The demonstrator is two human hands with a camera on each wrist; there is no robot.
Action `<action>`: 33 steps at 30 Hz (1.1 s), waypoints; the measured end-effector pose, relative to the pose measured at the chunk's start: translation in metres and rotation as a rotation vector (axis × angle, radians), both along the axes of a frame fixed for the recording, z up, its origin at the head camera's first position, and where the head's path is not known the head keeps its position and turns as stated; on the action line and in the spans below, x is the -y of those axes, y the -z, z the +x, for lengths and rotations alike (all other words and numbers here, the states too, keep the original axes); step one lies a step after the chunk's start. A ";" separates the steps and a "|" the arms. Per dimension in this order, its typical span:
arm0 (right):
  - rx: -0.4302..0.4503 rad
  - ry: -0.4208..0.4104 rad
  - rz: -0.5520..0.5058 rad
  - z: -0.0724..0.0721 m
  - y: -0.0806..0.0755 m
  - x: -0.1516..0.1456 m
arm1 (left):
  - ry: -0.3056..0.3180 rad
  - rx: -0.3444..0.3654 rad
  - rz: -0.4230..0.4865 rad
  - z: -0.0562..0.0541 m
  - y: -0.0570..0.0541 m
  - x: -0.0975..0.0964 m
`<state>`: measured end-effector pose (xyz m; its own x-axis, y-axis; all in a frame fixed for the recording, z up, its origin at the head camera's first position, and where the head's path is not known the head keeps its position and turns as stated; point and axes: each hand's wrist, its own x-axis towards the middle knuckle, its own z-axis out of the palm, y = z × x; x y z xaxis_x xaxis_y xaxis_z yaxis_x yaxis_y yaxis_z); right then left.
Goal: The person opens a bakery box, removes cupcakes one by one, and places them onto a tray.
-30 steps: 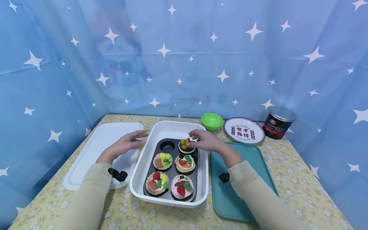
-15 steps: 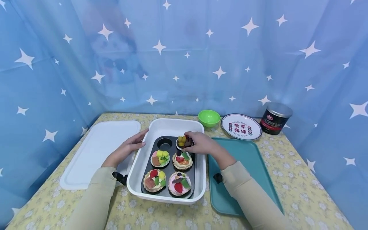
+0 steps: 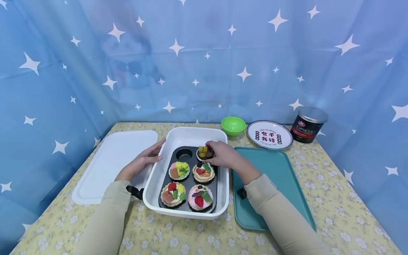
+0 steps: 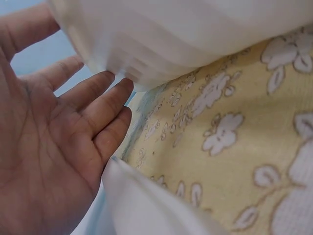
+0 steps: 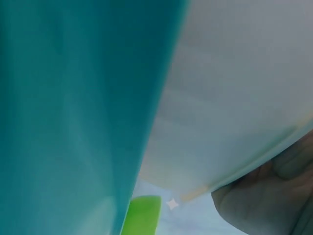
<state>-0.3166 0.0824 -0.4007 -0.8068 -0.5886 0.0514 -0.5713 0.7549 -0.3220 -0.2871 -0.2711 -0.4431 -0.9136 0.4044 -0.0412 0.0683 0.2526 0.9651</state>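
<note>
A deep white plastic bin (image 3: 195, 136) holds a dark muffin pan (image 3: 188, 184). Several toy fruit tarts fill its cups, apart from the bare cup (image 3: 183, 154) at the far left. At the far right cup, my right hand (image 3: 224, 154) pinches a chocolate tart with yellow fruit pieces (image 3: 202, 151); its fingers partly cover that tart. My left hand (image 3: 141, 163) lies along the bin's left side, fingers fairly straight. In the left wrist view, the fingertips of the left hand (image 4: 54, 132) touch the bin's outer wall (image 4: 161, 39). The right wrist view hides the right fingertips.
Left of the bin lies a flat white lid (image 3: 105, 166). To its right is a teal tray (image 3: 271, 170) under my right forearm. Behind stand a green bowl (image 3: 233, 126), a white plate with red lettering (image 3: 269, 135) and a black espresso can (image 3: 308, 125).
My right hand has lowered onto the chocolate tart and now grips it. My left hand has come in against the bin's left side. The head view has shifted slightly.
</note>
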 end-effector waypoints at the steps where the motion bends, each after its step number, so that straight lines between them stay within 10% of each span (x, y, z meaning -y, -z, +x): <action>1: 0.000 0.003 -0.001 0.000 0.000 0.000 | 0.003 0.003 0.006 0.000 0.001 0.000; 33: -0.049 0.005 -0.266 0.009 -0.004 -0.003 | 0.045 -0.018 0.040 0.002 0.004 0.001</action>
<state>-0.3081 0.0852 -0.3972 -0.8025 -0.5448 0.2432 -0.5875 0.6505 -0.4814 -0.2851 -0.2721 -0.4471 -0.8951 0.4458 -0.0079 0.0961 0.2102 0.9729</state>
